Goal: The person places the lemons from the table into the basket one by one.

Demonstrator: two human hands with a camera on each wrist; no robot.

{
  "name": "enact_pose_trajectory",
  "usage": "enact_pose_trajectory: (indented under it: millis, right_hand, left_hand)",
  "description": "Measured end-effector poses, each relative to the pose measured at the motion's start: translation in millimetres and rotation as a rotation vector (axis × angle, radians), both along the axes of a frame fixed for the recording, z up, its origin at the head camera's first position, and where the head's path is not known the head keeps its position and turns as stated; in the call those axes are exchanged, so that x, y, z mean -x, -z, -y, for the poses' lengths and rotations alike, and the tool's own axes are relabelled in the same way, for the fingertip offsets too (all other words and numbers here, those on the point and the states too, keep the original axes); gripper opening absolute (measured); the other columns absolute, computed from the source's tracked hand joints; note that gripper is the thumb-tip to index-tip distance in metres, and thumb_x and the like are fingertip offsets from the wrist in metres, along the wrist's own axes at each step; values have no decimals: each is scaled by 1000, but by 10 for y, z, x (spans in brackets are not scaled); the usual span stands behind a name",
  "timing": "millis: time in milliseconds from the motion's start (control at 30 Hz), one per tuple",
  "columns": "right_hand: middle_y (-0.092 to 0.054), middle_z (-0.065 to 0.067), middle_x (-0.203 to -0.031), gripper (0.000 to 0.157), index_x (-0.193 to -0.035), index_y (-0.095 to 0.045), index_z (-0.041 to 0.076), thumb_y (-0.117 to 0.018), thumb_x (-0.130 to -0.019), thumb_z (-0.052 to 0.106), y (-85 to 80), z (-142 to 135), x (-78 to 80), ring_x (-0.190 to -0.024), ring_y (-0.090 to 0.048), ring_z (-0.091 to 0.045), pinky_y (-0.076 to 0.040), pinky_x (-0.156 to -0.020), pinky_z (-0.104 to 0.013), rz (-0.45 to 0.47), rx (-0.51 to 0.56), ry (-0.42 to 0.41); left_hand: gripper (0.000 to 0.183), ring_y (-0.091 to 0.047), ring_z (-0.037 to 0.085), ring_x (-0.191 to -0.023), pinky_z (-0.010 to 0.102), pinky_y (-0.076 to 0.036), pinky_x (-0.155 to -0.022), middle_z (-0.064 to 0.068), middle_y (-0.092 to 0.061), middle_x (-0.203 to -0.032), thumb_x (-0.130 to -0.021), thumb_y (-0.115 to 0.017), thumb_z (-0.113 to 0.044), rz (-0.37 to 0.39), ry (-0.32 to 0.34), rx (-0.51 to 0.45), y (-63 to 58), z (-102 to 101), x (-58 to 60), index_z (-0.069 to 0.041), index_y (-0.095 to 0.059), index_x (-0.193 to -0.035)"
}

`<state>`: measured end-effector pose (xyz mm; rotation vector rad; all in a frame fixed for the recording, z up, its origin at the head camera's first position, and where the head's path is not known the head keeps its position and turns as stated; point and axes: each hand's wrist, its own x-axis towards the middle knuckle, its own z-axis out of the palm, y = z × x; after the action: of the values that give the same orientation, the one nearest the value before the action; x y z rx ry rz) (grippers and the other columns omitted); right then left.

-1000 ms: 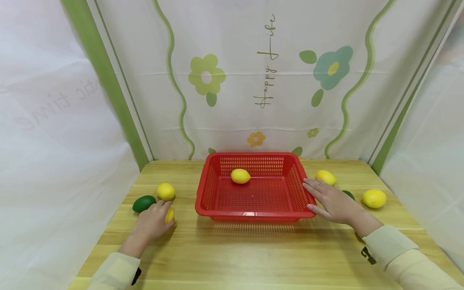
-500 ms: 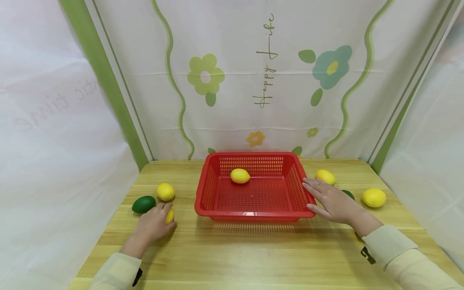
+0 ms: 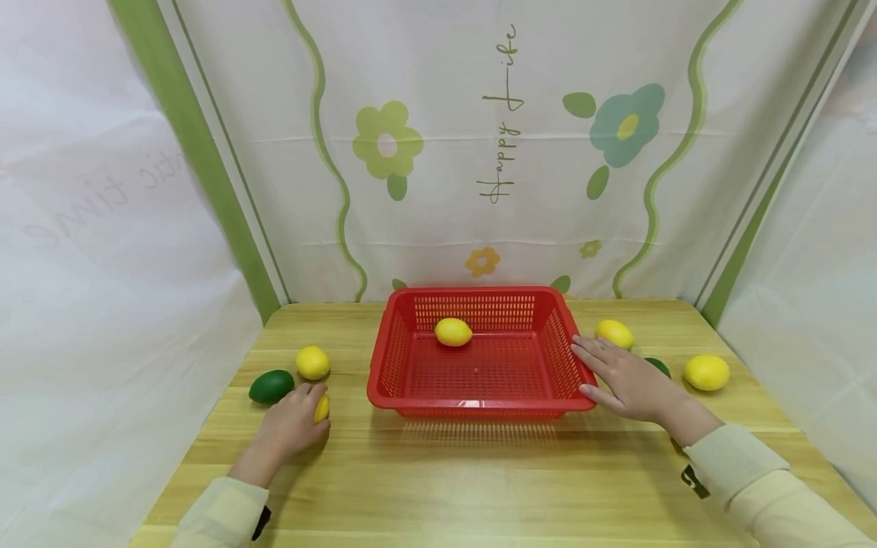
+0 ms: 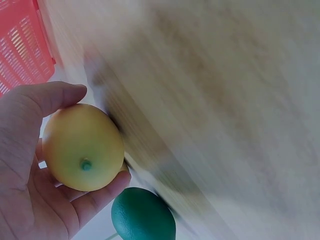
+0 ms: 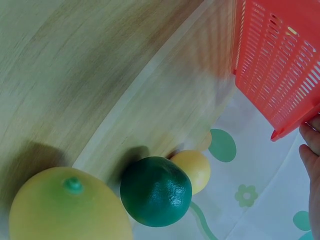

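My left hand (image 3: 293, 421) is at the left of the table, fingers and thumb curled round a lemon (image 4: 82, 147). The left wrist view shows the lemon's green stem end inside the grip. Just beyond that hand lie a dark green oval fruit (image 3: 271, 387) and another lemon (image 3: 313, 363). My right hand (image 3: 633, 387) rests with straight fingers on the right rim of a red plastic basket (image 3: 479, 405). Inside the basket, towards the back, sits one lemon (image 3: 454, 332).
To the right of the basket are a lemon (image 3: 614, 334), a second lemon (image 3: 707, 373) and a dark green fruit (image 5: 156, 191) partly hidden by my right hand in the head view. A printed white curtain (image 3: 438, 213) stands behind the wooden table (image 3: 452, 487).
My left hand stays round the lemon with only a slight shift of its fingers. The right hand and the basket have not visibly moved.
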<state>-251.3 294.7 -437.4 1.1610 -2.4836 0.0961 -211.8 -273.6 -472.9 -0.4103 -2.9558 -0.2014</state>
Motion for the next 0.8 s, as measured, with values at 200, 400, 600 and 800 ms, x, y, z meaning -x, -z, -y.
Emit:
enact_pose_trajectory:
  millis: [200, 400, 600, 800]
  right_hand:
    - [-47, -23, -142, 63, -137, -48, -8, -57, -96, 39, -10, 4, -10, -129, -44, -41, -34, -110, -43, 9, -4, 7]
    - [-48, -23, -141, 62, -137, -49, -8, -57, -96, 39, -9, 4, -10, -129, -44, -41, -36, -108, -45, 5, -2, 5]
    - [-48, -23, -141, 63, -136, -49, -8, -59, -96, 39, -12, 4, -9, -129, -45, -41, -27, -114, -38, 1, 2, -1]
    - [-47, -23, -141, 63, -137, -49, -7, -61, -94, 37, -10, 6, -7, -129, -44, -41, -11, -116, -25, 13, -2, 6]
  left_hand:
    - [57, -63, 37, -94, 50, -55, -75, 26, -59, -113, -76, -81, -19, -3, 0, 3, 9, 0, 9, 5, -58, -122]
    - [57, -63, 36, -93, 49, -55, -74, 26, -60, -113, -75, -82, -19, -16, 5, 5, 18, 7, 10, 5, -59, -122]
    - [56, -63, 35, -92, 48, -55, -74, 25, -60, -112, -75, -81, -18, -17, 14, 8, 12, 9, 7, 5, -59, -121]
    - [55, -63, 35, -93, 48, -55, -74, 24, -60, -111, -75, -81, -18, -18, 17, 11, 14, 8, 9, 5, -59, -120]
